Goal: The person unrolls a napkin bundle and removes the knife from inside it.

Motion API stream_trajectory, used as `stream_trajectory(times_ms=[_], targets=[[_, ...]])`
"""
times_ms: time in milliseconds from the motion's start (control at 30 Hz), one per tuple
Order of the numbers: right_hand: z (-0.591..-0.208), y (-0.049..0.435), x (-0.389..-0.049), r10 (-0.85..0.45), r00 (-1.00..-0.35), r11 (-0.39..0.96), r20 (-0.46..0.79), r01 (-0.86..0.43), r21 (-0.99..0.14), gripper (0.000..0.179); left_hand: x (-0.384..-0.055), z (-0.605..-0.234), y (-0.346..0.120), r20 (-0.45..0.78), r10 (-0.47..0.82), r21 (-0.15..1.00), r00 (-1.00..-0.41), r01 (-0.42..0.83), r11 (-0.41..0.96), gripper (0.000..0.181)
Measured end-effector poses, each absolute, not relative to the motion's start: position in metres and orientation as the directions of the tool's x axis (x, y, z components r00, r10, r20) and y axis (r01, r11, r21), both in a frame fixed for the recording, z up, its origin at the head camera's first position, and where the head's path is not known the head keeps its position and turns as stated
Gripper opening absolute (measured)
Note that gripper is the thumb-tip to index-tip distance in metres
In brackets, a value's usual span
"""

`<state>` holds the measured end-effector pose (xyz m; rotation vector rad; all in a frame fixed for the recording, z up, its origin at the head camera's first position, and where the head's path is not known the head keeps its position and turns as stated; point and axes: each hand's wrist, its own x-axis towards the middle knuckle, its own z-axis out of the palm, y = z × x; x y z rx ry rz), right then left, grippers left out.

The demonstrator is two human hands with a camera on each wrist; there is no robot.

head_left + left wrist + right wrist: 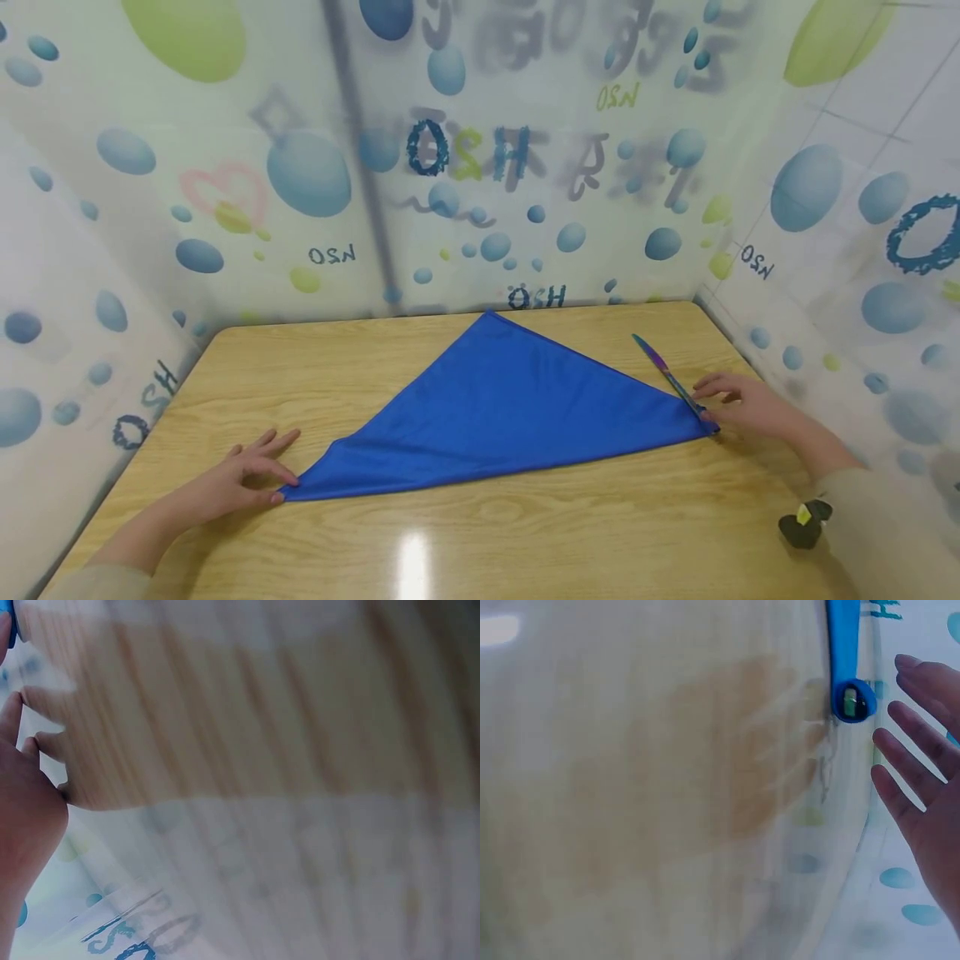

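A blue cloth (510, 400) lies as a wide triangle, its top corner at the table's far edge. At its left corner my left hand (236, 483) pinches the cloth between thumb and forefinger, the other fingers spread. In the left wrist view that hand (26, 795) is partly cut off at the edge. A slim rainbow-coloured knife (660, 365) lies across the right corner, tip pointing away. Beside it my right hand (746, 404) hovers, fingers loosely extended. The right wrist view has the cloth (845, 645) curled round the knife's end (851, 703), with the spread right hand (937, 765) apart from it.
A wooden table (480, 542) carries everything, with a bright light reflection near its front. White wall panels (480, 208) with blue and green bubble prints stand close behind and on both sides. A small black and yellow item (804, 521) is by the right sleeve.
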<state>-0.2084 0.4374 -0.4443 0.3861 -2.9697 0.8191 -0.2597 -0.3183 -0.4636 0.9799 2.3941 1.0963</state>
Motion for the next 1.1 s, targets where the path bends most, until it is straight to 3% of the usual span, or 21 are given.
stream_trajectory(times_ms=[200, 633, 1100], targets=[[-0.436, 0.442, -0.226, -0.257, -0.963, 0.807, 0.086, -0.263, -0.530, 0.034, -0.260, -0.465, -0.319, -0.016, 0.704, 0.768, -0.710, 0.442, 0.463, 0.019], [-0.435, 0.445, -0.263, -0.345, -0.935, 0.809, -0.074, -0.257, -0.529, 0.050, -0.261, -0.467, -0.319, 0.014, 0.707, 0.746, -0.707, 0.478, 0.464, 0.020], [-0.437, 0.443, -0.276, -0.354, -0.919, 0.833, -0.175, -0.224, -0.505, 0.049, -0.262, -0.467, -0.319, 0.006, 0.709, 0.755, -0.705, 0.468, 0.460, 0.020]])
